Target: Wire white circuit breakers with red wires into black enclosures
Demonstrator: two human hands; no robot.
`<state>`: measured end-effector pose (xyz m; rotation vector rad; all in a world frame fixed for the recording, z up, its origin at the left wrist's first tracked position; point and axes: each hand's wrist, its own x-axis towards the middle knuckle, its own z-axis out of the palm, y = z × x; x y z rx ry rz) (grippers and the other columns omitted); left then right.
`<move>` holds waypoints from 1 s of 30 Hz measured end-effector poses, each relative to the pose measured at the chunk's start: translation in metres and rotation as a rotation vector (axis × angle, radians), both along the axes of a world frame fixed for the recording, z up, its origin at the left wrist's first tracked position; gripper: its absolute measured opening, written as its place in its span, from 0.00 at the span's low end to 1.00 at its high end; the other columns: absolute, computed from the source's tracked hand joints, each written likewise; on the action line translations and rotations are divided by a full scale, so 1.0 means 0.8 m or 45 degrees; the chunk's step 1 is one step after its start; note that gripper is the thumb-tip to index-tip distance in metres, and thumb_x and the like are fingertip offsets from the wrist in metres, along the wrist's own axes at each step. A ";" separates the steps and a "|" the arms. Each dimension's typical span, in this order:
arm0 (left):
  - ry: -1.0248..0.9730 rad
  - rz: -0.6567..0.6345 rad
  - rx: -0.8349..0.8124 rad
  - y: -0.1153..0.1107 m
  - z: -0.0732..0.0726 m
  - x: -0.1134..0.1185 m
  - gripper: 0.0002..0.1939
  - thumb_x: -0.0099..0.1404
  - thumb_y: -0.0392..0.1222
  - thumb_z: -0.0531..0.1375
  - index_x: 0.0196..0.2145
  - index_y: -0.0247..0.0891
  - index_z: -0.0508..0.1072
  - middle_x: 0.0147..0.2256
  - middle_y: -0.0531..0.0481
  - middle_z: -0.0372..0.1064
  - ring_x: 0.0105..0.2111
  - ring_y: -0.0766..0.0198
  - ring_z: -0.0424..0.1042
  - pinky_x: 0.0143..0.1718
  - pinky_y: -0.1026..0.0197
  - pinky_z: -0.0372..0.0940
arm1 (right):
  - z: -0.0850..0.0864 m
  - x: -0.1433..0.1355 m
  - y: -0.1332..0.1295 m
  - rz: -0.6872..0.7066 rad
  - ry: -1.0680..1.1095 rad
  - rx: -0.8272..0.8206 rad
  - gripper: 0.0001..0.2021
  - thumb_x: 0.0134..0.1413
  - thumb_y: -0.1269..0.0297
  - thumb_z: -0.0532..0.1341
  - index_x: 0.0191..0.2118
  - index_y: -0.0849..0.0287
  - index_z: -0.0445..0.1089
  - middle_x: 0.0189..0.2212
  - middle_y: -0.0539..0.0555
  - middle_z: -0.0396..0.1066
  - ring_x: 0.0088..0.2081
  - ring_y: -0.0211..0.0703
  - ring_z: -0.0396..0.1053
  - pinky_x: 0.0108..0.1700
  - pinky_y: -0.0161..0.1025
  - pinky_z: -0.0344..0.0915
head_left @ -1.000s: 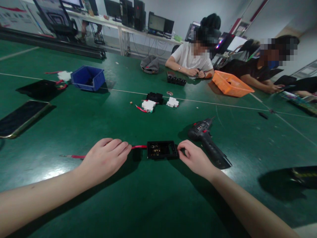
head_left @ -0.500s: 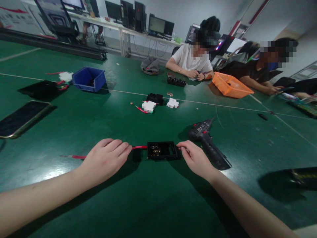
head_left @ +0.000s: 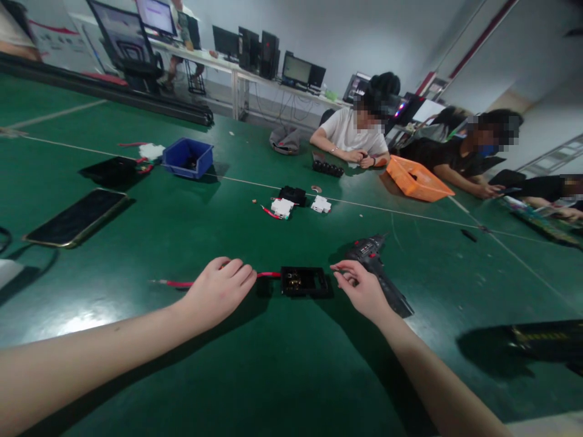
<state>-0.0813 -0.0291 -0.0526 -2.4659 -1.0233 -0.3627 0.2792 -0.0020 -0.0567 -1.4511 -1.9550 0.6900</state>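
Note:
My left hand (head_left: pixel 221 290) is closed round a red cable (head_left: pixel 269 275), whose right end enters a small black box (head_left: pixel 304 291). The cable's other end, with a bare tip, sticks out to the left of the hand. Brass-coloured metal parts show inside the open top of the box. Just right of the box, apart from it, my right hand (head_left: pixel 362 290) is pinched, with something tiny at its fingertips that I cannot make out. Behind that hand lies a dark power screwdriver (head_left: pixel 387 282).
White modules (head_left: pixel 282 208) and a black part lie mid-table. A blue bin (head_left: pixel 187 159) and a phone (head_left: pixel 77 217) are on the left. An orange basket (head_left: pixel 419 179) stands back right, near two seated people. A dark object (head_left: pixel 546 335) lies at the right.
The camera view has shifted, so the table items appear displaced. My right hand has moved away from the box's right end, leaving a small gap. My left hand still holds the cable.

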 end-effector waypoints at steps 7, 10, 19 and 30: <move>-0.040 0.027 0.022 0.002 -0.007 0.000 0.05 0.68 0.32 0.59 0.39 0.34 0.76 0.35 0.46 0.72 0.35 0.58 0.68 0.38 0.52 0.60 | 0.044 -0.043 0.001 0.313 -0.258 0.237 0.07 0.67 0.64 0.59 0.46 0.55 0.72 0.43 0.57 0.73 0.36 0.43 0.71 0.37 0.41 0.71; -0.060 0.024 0.032 0.002 -0.007 -0.001 0.04 0.68 0.32 0.60 0.37 0.34 0.75 0.34 0.47 0.71 0.34 0.58 0.67 0.36 0.53 0.58 | 0.061 -0.073 0.002 0.467 -0.327 0.201 0.07 0.67 0.66 0.58 0.47 0.55 0.72 0.44 0.57 0.72 0.40 0.44 0.73 0.40 0.41 0.72; -0.118 0.024 0.046 0.002 -0.015 -0.001 0.03 0.68 0.32 0.59 0.37 0.34 0.73 0.32 0.46 0.68 0.34 0.57 0.65 0.35 0.53 0.55 | 0.085 -0.115 0.013 0.594 -0.495 0.176 0.06 0.65 0.68 0.59 0.44 0.56 0.72 0.41 0.55 0.72 0.34 0.40 0.69 0.36 0.38 0.68; -0.164 -0.015 0.058 -0.003 -0.011 -0.005 0.04 0.68 0.31 0.58 0.37 0.34 0.73 0.32 0.47 0.68 0.34 0.56 0.65 0.34 0.53 0.54 | 0.092 -0.127 -0.002 0.570 -0.620 0.216 0.08 0.66 0.68 0.59 0.48 0.55 0.71 0.41 0.54 0.74 0.37 0.43 0.73 0.39 0.39 0.68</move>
